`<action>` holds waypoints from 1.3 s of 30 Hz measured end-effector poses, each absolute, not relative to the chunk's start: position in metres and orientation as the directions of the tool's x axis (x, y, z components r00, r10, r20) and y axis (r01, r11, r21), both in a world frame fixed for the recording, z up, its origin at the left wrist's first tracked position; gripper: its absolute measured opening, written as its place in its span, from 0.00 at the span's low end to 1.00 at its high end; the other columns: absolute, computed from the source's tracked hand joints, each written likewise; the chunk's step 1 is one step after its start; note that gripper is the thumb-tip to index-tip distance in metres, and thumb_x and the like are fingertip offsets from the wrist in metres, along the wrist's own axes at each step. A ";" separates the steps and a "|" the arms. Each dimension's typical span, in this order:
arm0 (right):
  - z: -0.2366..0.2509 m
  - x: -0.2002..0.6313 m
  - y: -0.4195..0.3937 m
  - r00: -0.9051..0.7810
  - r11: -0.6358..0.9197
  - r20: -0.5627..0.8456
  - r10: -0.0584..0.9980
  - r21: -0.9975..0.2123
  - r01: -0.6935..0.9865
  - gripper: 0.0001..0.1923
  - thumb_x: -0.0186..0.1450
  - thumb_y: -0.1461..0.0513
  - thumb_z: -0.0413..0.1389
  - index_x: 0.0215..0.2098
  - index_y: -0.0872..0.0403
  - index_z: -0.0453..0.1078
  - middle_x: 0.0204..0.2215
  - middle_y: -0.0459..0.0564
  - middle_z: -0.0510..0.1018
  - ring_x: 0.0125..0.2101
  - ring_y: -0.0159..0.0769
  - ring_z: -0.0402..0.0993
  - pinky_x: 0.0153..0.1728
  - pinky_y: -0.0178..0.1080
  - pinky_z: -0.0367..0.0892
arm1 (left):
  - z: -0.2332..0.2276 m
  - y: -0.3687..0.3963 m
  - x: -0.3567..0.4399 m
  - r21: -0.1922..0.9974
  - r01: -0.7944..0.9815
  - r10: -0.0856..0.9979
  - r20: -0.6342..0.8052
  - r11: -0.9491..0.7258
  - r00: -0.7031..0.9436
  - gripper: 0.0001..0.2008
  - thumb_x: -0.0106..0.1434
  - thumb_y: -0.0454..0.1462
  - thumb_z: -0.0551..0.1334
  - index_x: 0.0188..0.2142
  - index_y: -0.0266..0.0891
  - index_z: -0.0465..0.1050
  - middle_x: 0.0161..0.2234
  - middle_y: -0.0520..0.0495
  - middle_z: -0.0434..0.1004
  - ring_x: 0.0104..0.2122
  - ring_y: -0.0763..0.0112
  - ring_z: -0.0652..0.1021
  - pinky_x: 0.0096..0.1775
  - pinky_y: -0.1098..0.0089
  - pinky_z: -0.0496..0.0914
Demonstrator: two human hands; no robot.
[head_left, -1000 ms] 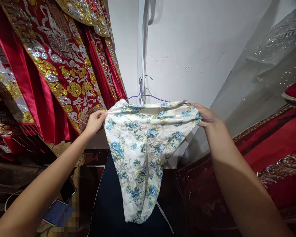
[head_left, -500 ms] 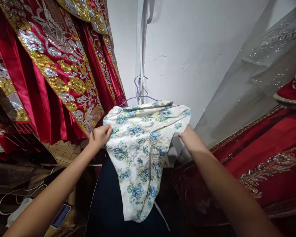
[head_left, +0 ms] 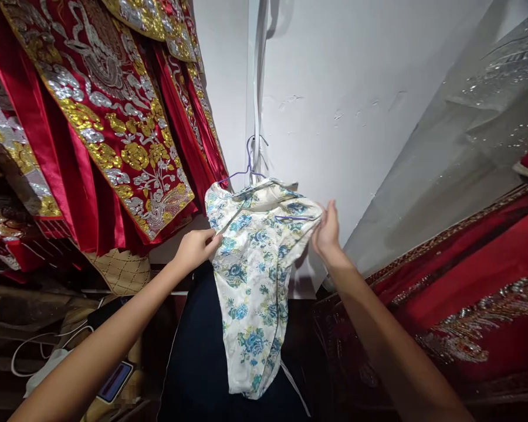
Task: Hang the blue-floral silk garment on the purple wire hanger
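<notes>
A white garment with blue and yellow flowers (head_left: pixel 255 275) hangs on a thin purple wire hanger (head_left: pixel 247 169) in front of a white wall. My left hand (head_left: pixel 196 247) grips the garment's left edge just below the shoulder. My right hand (head_left: pixel 325 230) pinches the cloth at the right shoulder, fingers partly raised. The garment droops down between my arms over a dark navy fabric (head_left: pixel 193 363).
Red robes with gold and silver embroidery (head_left: pixel 110 123) hang at the left. More red embroidered cloth (head_left: pixel 475 281) and a silvery sequinned fabric (head_left: pixel 475 129) lie at the right. A phone (head_left: pixel 114 381) and white cables (head_left: pixel 48 351) sit low at the left.
Both hands have come closer together and lower on the garment. The cloth was spread wide a second ago and now hangs narrower, bunched on the hanger.
</notes>
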State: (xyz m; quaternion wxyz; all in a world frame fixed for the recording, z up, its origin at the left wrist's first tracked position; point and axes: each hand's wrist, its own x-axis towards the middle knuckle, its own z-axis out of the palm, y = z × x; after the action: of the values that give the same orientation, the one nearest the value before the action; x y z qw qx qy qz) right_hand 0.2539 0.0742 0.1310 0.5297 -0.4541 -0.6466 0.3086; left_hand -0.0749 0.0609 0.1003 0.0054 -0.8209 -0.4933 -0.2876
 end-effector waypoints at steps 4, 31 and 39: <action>0.144 0.263 0.062 0.096 0.519 0.593 0.799 -0.762 0.388 0.25 0.65 0.39 0.51 0.36 0.50 0.71 0.35 0.51 0.76 0.42 0.46 0.73 0.44 0.41 0.67 | 0.098 0.056 -0.070 0.308 0.785 0.799 0.482 -0.538 0.358 0.20 0.72 0.47 0.52 0.25 0.41 0.63 0.26 0.48 0.72 0.28 0.65 0.73 0.31 0.67 0.60; 0.196 0.220 0.004 -0.385 0.475 0.336 0.860 -0.804 0.358 0.23 0.68 0.42 0.53 0.49 0.48 0.73 0.35 0.50 0.79 0.24 0.35 0.71 0.22 0.38 0.67 | 0.154 0.117 -0.065 0.613 0.550 0.763 0.643 -0.567 0.070 0.11 0.67 0.35 0.50 0.45 0.42 0.67 0.39 0.48 0.77 0.36 0.66 0.74 0.39 0.68 0.68; 0.156 0.240 -0.065 -0.589 0.828 0.582 0.560 -0.383 0.409 0.28 0.66 0.52 0.61 0.63 0.32 0.65 0.53 0.52 0.75 0.42 0.47 0.77 0.38 0.48 0.75 | 0.144 0.116 -0.050 0.715 0.464 0.750 0.645 -0.523 -0.149 0.12 0.74 0.38 0.50 0.48 0.39 0.69 0.44 0.43 0.75 0.40 0.67 0.74 0.45 0.62 0.72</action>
State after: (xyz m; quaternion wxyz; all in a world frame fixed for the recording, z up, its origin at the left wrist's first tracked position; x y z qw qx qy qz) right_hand 0.2405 -0.0647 0.1562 0.3612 -0.2738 -0.8852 0.1046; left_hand -0.0503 0.1157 0.1442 -0.1205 -0.6413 -0.4734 -0.5918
